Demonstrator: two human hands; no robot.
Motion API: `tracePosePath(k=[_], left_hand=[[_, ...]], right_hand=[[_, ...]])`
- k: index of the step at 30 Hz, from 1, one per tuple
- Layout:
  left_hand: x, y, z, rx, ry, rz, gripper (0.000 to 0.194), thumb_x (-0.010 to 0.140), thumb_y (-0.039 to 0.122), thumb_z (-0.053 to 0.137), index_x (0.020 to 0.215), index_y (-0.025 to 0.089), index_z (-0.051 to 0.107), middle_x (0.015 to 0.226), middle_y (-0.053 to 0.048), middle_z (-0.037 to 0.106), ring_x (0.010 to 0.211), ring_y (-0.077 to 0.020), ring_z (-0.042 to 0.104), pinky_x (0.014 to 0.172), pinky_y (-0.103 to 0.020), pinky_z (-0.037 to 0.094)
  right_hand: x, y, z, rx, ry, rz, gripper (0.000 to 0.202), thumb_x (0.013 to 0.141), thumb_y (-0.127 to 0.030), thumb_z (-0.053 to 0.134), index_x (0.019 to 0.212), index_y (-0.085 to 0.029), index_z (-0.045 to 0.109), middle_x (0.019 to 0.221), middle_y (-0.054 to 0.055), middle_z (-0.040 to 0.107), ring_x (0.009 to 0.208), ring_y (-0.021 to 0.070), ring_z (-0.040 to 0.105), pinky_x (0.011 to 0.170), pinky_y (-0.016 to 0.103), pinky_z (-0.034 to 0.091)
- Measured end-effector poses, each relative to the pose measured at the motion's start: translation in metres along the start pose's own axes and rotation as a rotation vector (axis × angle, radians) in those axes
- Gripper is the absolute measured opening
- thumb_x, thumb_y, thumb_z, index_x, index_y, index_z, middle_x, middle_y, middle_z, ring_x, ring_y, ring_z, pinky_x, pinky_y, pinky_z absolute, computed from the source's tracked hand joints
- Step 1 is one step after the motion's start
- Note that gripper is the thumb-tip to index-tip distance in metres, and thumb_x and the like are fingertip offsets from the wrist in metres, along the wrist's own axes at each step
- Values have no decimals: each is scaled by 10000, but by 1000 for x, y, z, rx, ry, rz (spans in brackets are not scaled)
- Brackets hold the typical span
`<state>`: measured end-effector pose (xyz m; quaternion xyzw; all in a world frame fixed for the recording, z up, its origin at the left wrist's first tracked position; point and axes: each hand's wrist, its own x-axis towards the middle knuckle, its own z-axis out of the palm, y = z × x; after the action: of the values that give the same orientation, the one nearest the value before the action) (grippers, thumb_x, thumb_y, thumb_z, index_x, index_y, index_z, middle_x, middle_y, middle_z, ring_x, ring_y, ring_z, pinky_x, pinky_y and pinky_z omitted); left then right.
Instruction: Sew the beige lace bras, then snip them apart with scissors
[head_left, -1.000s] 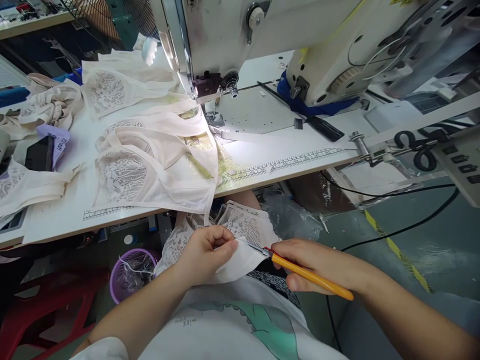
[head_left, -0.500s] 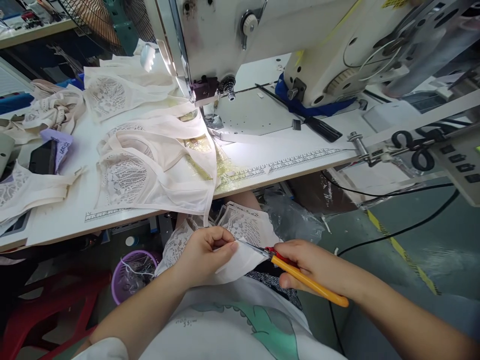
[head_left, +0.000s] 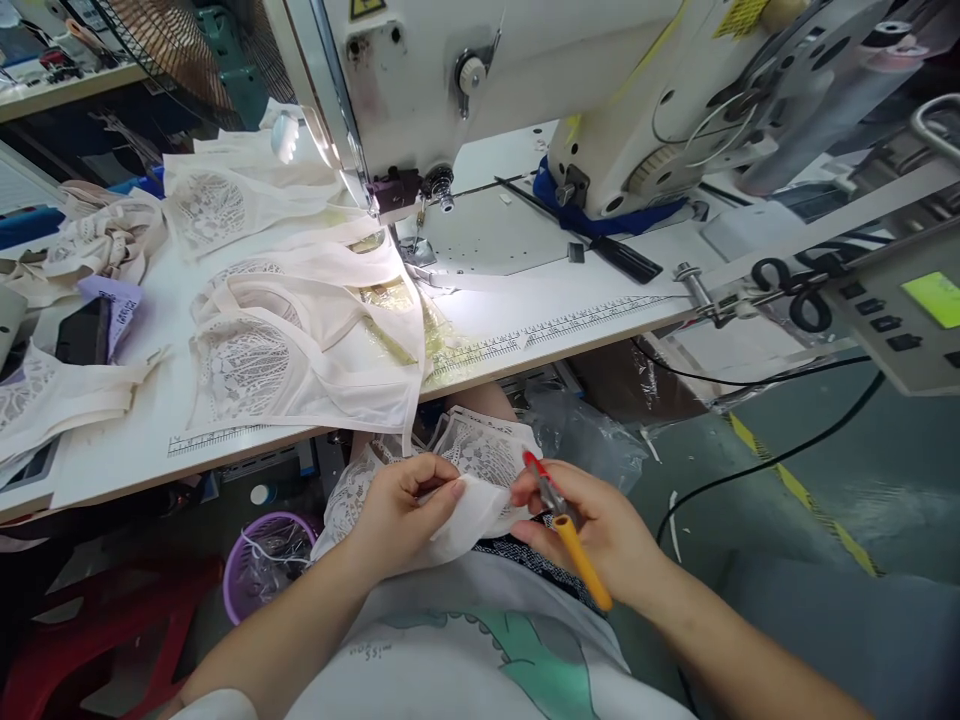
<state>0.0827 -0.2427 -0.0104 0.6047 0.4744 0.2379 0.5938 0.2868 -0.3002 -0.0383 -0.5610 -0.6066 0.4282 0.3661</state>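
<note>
A white lace bra [head_left: 480, 450] lies over my lap below the table edge. My left hand [head_left: 412, 505] pinches its plain white fabric between thumb and fingers. Just right of it, my right hand [head_left: 585, 520] holds scissors with an orange handle [head_left: 581, 562] and a red part; their blades point up and left, apart from the fabric. The fingertips of my right hand are near the cloth's right edge; whether they touch it I cannot tell. More white lace bras [head_left: 255, 365] lie on the table to the left of the sewing machine needle.
A sewing machine [head_left: 510, 60] stands on the white table [head_left: 480, 350], with a black-handled tool [head_left: 626, 260] at its base. Below left are a purple bin [head_left: 236, 575] and a red stool [head_left: 112, 620]. A control box [head_left: 900, 310] juts in at the right, above a black cable.
The scissors have come away from the fabric and turned upward in my right hand, which has shifted slightly left. My left hand keeps its pinch. The view has shifted a little.
</note>
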Motion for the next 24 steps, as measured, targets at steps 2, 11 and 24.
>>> tracePosePath(k=[2,11,24], left_hand=[[0,0,0,50,13,54,158,774,267,555,697,131,581,634,-17,588,583,-110,511,544,-204,408],[-4,-5,-4,147,61,158,150,793,238,531,698,144,600,640,-15,611,584,-119,539,537,-207,413],[-6,-11,-4,87,49,115,181,793,273,505,693,147,588,623,-13,609,565,-118,545,518,-205,421]], right_hand=[[2,-9,10,-15,-16,-30,278,755,-453,625,699,-195,539,673,12,518,614,153,486,550,263,427],[15,-20,15,-75,100,-136,285,803,-414,579,637,-190,516,620,-3,447,545,130,437,476,243,381],[18,-16,24,-82,3,-219,299,781,-261,597,600,-208,365,611,-33,374,557,117,383,491,230,325]])
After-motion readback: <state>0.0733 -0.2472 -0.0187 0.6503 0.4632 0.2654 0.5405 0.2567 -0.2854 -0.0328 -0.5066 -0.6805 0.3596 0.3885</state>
